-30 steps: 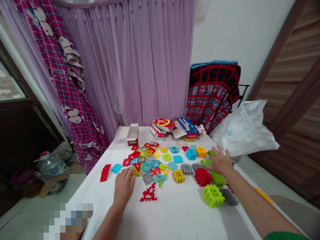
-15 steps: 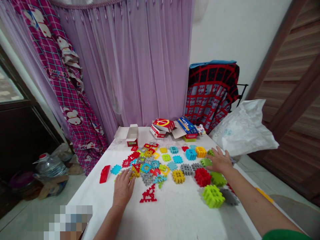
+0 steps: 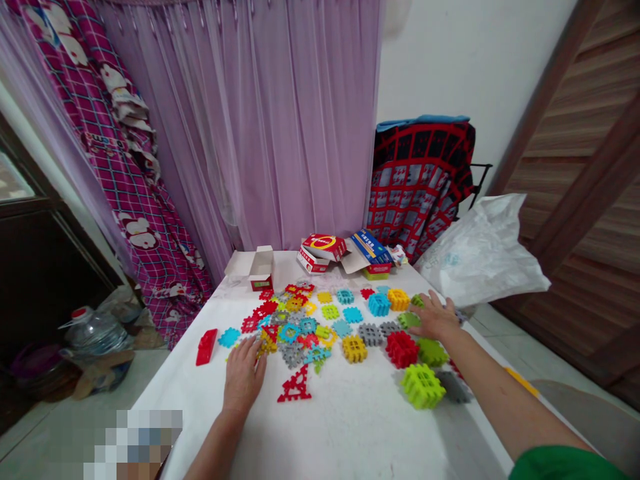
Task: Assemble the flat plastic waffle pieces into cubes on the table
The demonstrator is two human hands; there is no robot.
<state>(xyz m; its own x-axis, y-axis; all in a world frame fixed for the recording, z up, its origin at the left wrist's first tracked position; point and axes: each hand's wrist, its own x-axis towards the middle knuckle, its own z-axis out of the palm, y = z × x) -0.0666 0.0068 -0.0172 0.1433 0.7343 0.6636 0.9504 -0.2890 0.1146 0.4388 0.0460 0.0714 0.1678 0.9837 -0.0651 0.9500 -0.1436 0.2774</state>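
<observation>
My left hand [image 3: 244, 367] lies palm down on the table with its fingers stretched out at the left edge of a heap of plastic building pieces. Its fingertips are beside a yellow piece [image 3: 269, 340]. Over on the right, my right hand [image 3: 436, 317] has its fingers apart, at the light green piece [image 3: 409, 320]; its underside is hidden. Near that arm stand a red block [image 3: 402, 349], a bright green block [image 3: 423, 386] and a dark green block [image 3: 433, 352]. A red triangular piece [image 3: 295, 385] lies between my hands.
Opened cardboard boxes, one white inside [image 3: 261, 268], one red [image 3: 325, 247] and one blue [image 3: 370, 247], stand at the table's back. A white plastic bag [image 3: 485, 250] is off the right edge. A red wedge-shaped piece [image 3: 206, 347] lies at the left edge.
The view has shifted slightly, so everything sits a little further left and up. Both hands keep about the same places relative to the pieces.
</observation>
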